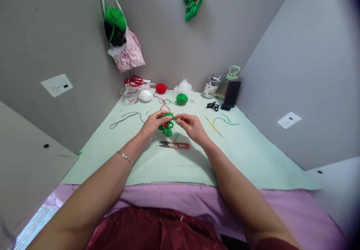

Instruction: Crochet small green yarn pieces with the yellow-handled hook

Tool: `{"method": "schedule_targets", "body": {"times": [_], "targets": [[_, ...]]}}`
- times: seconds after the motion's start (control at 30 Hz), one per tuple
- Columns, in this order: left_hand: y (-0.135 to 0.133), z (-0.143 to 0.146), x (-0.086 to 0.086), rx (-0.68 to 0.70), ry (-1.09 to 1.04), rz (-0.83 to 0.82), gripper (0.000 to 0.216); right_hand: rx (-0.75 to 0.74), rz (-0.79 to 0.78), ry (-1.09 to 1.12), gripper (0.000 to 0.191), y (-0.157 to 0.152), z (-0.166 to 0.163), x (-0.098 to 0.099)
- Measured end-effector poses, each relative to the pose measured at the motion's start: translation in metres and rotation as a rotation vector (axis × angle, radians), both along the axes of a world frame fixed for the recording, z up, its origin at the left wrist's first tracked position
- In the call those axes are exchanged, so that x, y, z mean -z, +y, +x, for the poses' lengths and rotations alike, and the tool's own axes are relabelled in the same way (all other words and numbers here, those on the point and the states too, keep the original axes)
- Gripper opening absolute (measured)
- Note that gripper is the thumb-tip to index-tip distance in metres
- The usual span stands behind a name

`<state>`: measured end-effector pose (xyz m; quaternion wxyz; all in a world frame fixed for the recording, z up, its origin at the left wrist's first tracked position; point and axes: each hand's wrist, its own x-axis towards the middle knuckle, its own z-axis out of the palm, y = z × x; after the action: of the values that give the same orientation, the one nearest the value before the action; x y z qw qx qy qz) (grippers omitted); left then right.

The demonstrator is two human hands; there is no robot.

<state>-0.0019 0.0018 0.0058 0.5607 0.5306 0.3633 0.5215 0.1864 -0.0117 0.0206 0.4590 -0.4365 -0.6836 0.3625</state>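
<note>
My left hand [153,124] grips the green crochet piece [167,125] above the pale green mat [253,156], just past the red snips [174,145]. My right hand [192,127] pinches its green thread [176,120] between fingertips.

left hand [153,124] curled closed, right hand [192,127] fingertips pinched, 2 forearms extended forward

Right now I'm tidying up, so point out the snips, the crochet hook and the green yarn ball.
snips [174,145], head view, red handle.
crochet hook [213,126], head view, yellow grip.
green yarn ball [182,99], head view, its middle.
</note>
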Motion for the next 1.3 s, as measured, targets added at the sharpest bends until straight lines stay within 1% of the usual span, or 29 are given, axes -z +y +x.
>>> {"method": "schedule_targets", "body": {"times": [0.17,0.37,0.6,0.77,0.97,1.3], "targets": [[-0.001,-0.002,-0.002,0.028,0.024,0.011,0.038,-0.009,-0.009,0.021,0.023,0.001,0.002,-0.002],[-0.001,-0.001,0.001,0.054,0.05,0.034,0.039,0.018,-0.004,0.048,0.022,0.0,-0.002,0.0],[-0.001,0.003,0.003,0.025,0.053,0.06,0.035,0.035,-0.015,0.021,0.019,0.003,-0.002,0.006],[-0.002,0.003,0.002,0.004,0.064,0.055,0.039,0.035,-0.02,-0.01,0.016,0.004,-0.004,0.01],[-0.001,0.003,0.003,-0.007,0.069,0.048,0.041,0.005,-0.026,-0.03,0.015,0.003,-0.004,0.01],[-0.002,0.003,0.002,0.009,0.079,0.064,0.044,0.021,-0.021,0.013,0.014,0.002,-0.005,0.01]]}}
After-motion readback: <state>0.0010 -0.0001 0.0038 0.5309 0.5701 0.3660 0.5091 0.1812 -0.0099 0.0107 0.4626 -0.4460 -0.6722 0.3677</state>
